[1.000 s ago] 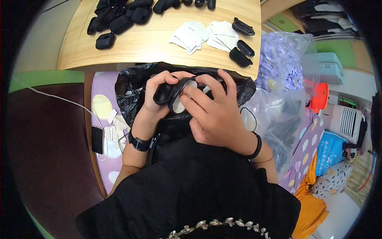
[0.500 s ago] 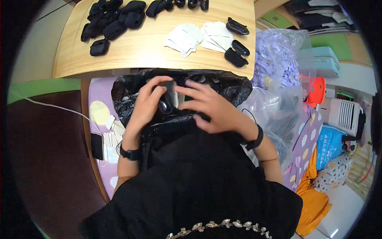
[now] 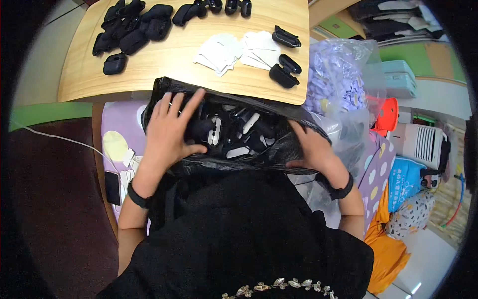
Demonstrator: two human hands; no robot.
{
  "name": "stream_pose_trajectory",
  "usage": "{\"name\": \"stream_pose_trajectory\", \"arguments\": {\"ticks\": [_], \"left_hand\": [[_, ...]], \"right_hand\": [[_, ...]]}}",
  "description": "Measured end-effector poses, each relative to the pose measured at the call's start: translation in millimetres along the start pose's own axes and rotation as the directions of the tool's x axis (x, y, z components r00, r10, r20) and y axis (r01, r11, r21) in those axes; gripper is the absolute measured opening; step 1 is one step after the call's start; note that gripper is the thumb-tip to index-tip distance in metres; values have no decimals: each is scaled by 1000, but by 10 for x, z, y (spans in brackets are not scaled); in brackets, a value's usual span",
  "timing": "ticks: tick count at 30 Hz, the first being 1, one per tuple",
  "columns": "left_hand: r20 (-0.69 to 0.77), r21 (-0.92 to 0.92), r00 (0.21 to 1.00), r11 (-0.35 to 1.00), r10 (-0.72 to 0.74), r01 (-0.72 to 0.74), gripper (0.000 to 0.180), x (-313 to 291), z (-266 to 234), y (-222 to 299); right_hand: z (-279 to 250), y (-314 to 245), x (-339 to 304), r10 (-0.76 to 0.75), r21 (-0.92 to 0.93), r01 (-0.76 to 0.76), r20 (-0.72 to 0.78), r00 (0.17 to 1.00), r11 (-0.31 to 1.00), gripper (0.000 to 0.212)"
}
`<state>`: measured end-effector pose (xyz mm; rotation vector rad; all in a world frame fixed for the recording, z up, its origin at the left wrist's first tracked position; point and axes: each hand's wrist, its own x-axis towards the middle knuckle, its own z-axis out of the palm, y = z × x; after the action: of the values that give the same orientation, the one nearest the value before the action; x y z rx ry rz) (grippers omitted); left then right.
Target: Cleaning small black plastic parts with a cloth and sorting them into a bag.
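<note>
A black plastic bag (image 3: 199,162) lies wide open in my lap, with several small black rounded cases and pale oblong inserts (image 3: 214,130) inside. My left hand (image 3: 169,132) spreads its fingers over the bag's left side, and I see no case in it. At the bag's right side, my right hand (image 3: 316,149) rests against the plastic, thumb and fingers apart; part of its fingers is hidden by the bag. On the table just beyond stand an open black case (image 3: 285,72) and another black case (image 3: 286,37), to the right of white paper cards (image 3: 219,54).
A wooden table (image 3: 164,74) fills the far side, with a heap of black cases (image 3: 134,30) at its left. A clear bag of lilac pieces (image 3: 336,74) stands to the right, near a red bowl-like thing (image 3: 387,117). A phone (image 3: 113,188) lies left on the purple cloth.
The black case my hands held is out of them. My hands have moved apart to the bag's two sides, and the bag's mouth is spread wider, showing its contents.
</note>
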<state>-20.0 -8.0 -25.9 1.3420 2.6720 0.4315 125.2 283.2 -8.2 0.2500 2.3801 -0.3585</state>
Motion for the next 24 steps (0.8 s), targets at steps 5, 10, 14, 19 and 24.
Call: {"name": "stream_pose_trajectory", "arguments": {"ticks": [5,10,14,19,24], "left_hand": [[167,42,980,994,-109,103,117,-190,-431,58],[163,207,984,978,-72,38,109,-284,-774,169],[369,21,929,999,32,-43,92,-228,-635,224],[102,-376,980,919,168,-119,73,16,-756,389],[-89,-813,982,582,-165,23,54,142,-390,512]], "right_hand": [[-329,-6,-414,-10,-20,10,-1,1000,1000,104],[-755,-23,-333,-281,328,271,-16,960,905,72],[-957,53,560,-224,236,454,-625,748,859,29],[-795,74,942,-318,-129,296,-535,783,946,18],[-944,-495,284,-538,-215,585,-707,460,782,12]]}}
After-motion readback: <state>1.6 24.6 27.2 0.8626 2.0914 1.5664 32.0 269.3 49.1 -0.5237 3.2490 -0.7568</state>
